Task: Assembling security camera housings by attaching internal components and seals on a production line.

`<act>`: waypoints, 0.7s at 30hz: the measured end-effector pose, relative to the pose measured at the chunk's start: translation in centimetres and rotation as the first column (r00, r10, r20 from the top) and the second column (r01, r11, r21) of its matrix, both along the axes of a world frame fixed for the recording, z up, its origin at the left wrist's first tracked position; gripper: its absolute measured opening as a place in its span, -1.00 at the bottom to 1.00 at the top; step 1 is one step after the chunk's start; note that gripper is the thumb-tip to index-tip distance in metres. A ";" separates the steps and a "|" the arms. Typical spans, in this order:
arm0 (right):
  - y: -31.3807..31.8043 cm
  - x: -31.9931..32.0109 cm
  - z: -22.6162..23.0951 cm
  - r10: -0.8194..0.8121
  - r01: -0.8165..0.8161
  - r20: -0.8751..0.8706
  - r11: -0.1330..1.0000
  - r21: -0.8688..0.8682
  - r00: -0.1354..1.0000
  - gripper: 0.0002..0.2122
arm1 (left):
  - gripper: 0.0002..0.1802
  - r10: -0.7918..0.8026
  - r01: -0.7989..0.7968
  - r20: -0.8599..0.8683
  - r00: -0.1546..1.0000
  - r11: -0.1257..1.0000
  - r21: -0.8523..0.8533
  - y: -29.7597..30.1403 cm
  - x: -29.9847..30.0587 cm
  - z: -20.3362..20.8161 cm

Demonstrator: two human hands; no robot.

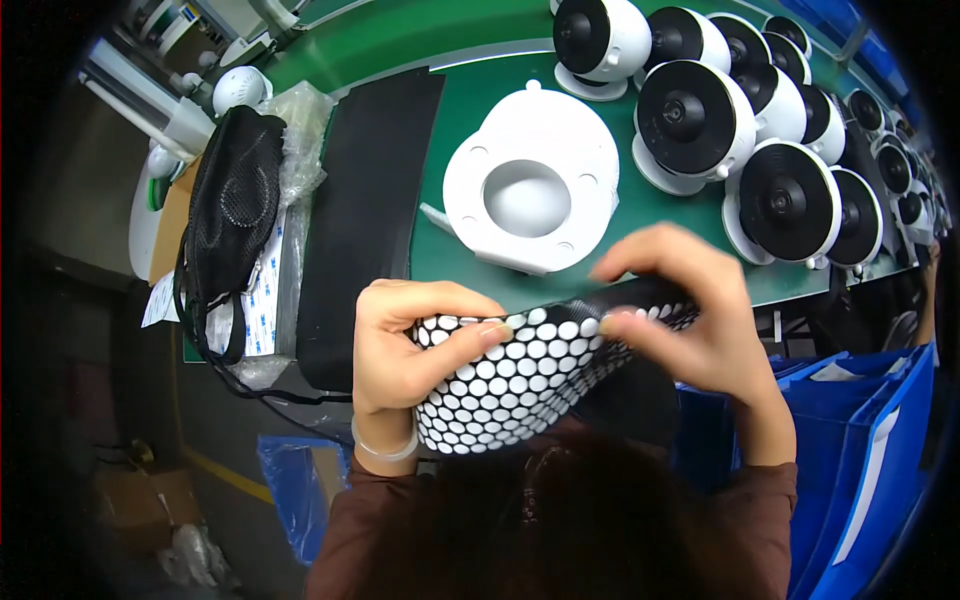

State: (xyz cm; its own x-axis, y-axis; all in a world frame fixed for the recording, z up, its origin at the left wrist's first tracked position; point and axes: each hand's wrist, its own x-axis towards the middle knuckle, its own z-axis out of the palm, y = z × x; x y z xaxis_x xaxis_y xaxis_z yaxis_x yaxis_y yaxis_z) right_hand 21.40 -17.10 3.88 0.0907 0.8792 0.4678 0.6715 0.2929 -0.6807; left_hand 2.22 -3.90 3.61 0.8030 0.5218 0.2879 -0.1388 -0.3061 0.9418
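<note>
At the left, a black pouch (240, 180) lies beside a black mat (365, 200). Left of centre, the left hand (400, 345) pinches the dotted sheet (500, 385), which bows across the lower centre. Above it sits a white shell (470, 200). Right of centre, the blurred right hand (690, 305) has index finger and thumb wide apart, the thumb at the sheet's edge; whether it grips a dot, I cannot tell. A hurried peel could tear or fold dots; a loose left pinch could let the sheet slip.
</note>
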 end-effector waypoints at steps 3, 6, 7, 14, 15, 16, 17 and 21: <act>1.5 -1.1 0.4 -0.402 0.401 0.003 0.913 0.070 0.916 -0.56 | -0.93 -0.030 0.030 -0.116 0.993 1.000 0.000 0.3 -0.4 -1.3; 4.8 -0.2 -0.6 -0.440 0.344 0.331 0.886 0.310 0.835 -0.59 | -0.92 -0.043 0.052 -0.149 0.988 0.997 0.053 0.3 -0.2 -1.4; 5.6 0.4 -0.8 -0.440 0.345 0.329 0.886 0.311 0.835 -0.59 | -0.91 -0.022 0.027 -0.143 0.989 0.999 0.033 0.2 0.0 -1.2; 6.7 2.5 -0.3 -0.244 0.182 0.187 0.938 0.294 0.952 -0.68 | -0.88 0.046 -0.059 -0.102 0.994 0.991 -0.123 1.0 0.6 -1.2; 5.9 1.9 0.0 -0.334 0.215 0.237 0.883 0.417 0.912 -0.69 | -0.90 0.029 -0.033 -0.087 0.996 0.998 -0.044 1.2 0.2 -1.0; 4.5 0.9 0.8 -0.291 0.209 0.165 0.898 0.388 0.942 -0.69 | -0.92 0.023 -0.020 -0.076 0.997 0.999 0.032 1.2 -0.2 -1.0; 2.6 0.4 1.0 -0.152 0.117 0.122 0.959 0.256 0.981 -0.67 | -0.94 0.001 0.000 -0.032 0.999 1.000 0.008 1.1 -0.2 -0.9; 0.3 -1.7 0.5 0.022 -0.029 -0.045 0.988 -0.154 0.999 -0.78 | -0.86 -0.062 0.051 0.059 0.996 0.983 0.175 1.0 -0.4 -0.6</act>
State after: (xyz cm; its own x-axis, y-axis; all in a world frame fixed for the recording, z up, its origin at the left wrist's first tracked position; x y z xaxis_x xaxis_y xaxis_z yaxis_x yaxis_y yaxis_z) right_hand 19.73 -16.78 4.39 0.0843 0.9430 0.3219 0.6340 0.1984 -0.7474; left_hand 1.87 -2.86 2.96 0.8068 0.4142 0.4214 -0.2183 -0.4538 0.8639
